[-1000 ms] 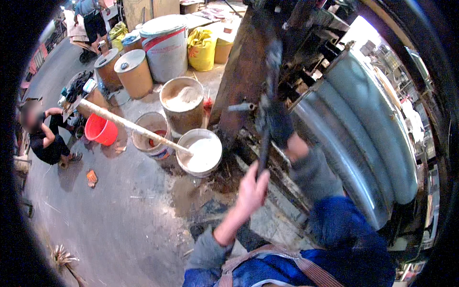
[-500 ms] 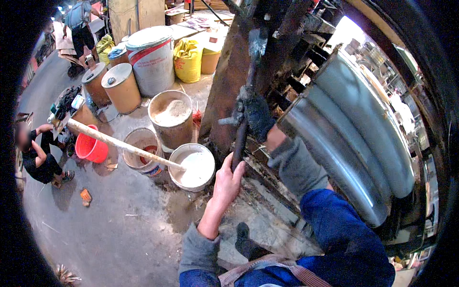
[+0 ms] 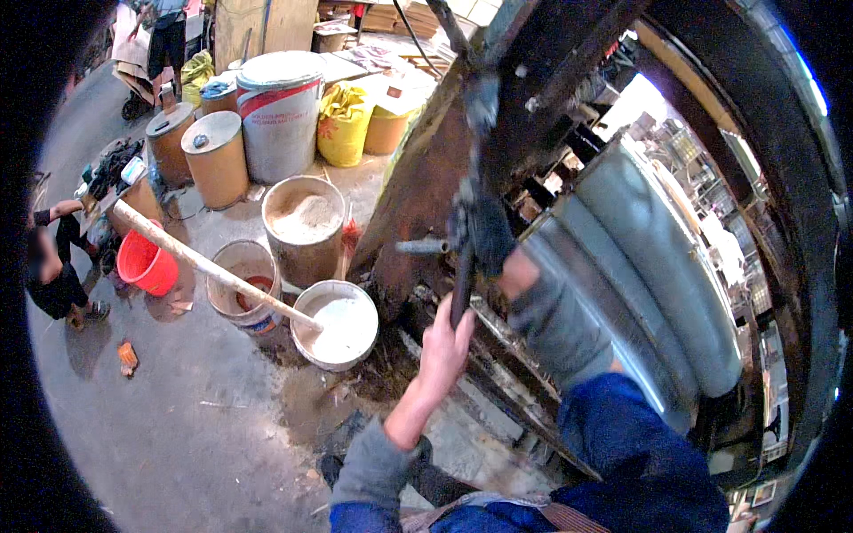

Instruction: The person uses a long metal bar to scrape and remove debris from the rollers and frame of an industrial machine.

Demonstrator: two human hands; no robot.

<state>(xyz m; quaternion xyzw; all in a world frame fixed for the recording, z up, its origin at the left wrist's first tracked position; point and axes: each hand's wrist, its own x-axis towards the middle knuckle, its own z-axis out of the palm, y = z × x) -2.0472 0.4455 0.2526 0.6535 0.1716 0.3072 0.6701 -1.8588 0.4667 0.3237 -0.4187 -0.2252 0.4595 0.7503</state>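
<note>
A dark metal bar [image 3: 463, 289] runs upward in front of a rusty machine frame, its flat, paler upper end [image 3: 482, 102] smeared by motion. My bare left hand [image 3: 442, 345] is wrapped round the bar's lower end. Higher up, my right hand [image 3: 489, 233] in a dark glove is closed round the same bar, its fingers partly hidden and blurred. Beside the glove a short metal stub [image 3: 422, 246] sticks out to the left. I cannot tell whether the bar is fixed to the machine.
Large rounded grey metal rolls [image 3: 640, 258] lie right of my right arm. Left of the frame stand a bucket of white liquid [image 3: 342, 311] with a long pole [image 3: 200, 258] resting in it, a powder drum [image 3: 302, 240] and a red bucket [image 3: 147, 262]. A crouching person [image 3: 58, 284] is far left.
My view has shifted, so the buckets sit further left. The bar and both hands have moved slightly, still joined in the same grip. At the far left, the crouching person's arm has shifted.
</note>
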